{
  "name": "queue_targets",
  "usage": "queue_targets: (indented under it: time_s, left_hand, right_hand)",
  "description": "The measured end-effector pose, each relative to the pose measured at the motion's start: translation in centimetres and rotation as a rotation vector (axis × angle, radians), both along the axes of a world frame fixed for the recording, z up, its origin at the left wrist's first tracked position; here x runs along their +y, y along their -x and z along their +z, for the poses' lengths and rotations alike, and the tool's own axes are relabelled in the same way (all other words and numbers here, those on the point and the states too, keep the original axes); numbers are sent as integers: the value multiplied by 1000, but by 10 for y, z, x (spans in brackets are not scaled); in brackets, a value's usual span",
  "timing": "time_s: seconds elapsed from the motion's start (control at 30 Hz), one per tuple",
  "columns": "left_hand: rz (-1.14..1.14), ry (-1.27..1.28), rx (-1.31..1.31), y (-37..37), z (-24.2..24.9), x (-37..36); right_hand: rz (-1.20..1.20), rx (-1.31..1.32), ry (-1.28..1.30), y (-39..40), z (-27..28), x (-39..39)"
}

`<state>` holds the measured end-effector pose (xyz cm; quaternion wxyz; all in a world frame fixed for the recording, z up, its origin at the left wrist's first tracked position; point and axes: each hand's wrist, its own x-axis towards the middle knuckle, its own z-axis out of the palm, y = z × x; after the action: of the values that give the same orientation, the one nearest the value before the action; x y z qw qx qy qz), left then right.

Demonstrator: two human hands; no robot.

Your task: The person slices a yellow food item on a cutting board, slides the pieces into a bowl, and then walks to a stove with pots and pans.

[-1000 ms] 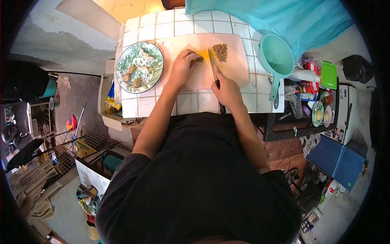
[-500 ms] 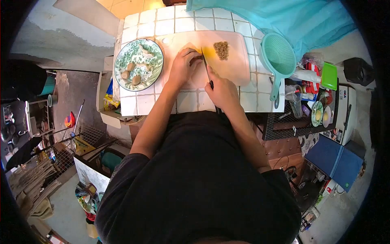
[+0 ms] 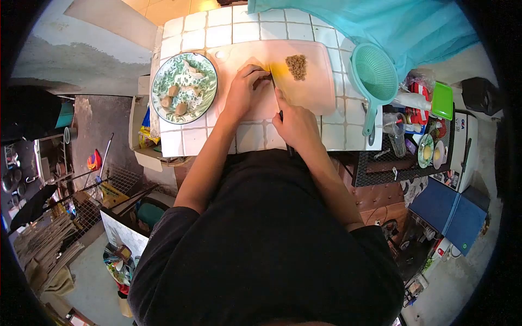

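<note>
My right hand [image 3: 297,126] is closed around the dark handle of a knife [image 3: 273,81], its narrow blade pointing away from me. Beside the blade, my left hand [image 3: 244,89] rests on the pink cutting board [image 3: 318,98] with its fingers curled and pressed down. Whatever lies under those fingertips is hidden. Right of the knife, a small heap of brown diced food [image 3: 296,67] sits on the board. To the left stands a green-and-white plate [image 3: 204,103] bearing several brown, ball-like pieces [image 3: 180,109] and some whitish pieces [image 3: 191,72].
A turquoise strainer [image 3: 375,73] with a long handle lies at the right of the white tiled table [image 3: 244,138]. A blue cloth [image 3: 370,22] hangs along the far right edge. A black mesh rack [image 3: 375,165] holding cups and dishes stands beyond the right side.
The knife blade shows narrower, and my right hand has shifted very slightly left with it. My left hand stays nearly in place. The heap of diced food looks the same.
</note>
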<state>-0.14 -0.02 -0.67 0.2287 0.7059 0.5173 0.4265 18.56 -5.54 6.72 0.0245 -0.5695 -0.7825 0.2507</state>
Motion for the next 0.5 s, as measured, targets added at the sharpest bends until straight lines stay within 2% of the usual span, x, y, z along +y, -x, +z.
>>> queue_targets:
  time_s: [0.13, 0.2, 0.27, 0.3, 0.37, 0.5]
  left_hand:
    - [-13, 15, -16, 1, 0, -3]
    - [-5, 110, -51, 0, 1, -4]
    - [-9, 62, -14, 1, 3, -4]
    - [-7, 18, 23, 1, 3, -3]
    - [0, 3, 7, 1, 2, -2]
    - [23, -50, 14, 1, -1, -3]
  right_hand:
    - [10, 50, -55, 1, -25, -4]
    - [7, 79, -101, 2, -39, 0]
    - [-4, 207, -197, -2, -49, 5]
    - [-6, 205, -206, -2, -40, 7]
    - [-32, 129, -18, -2, -19, 6]
    - [-50, 159, -103, -8, -30, -1]
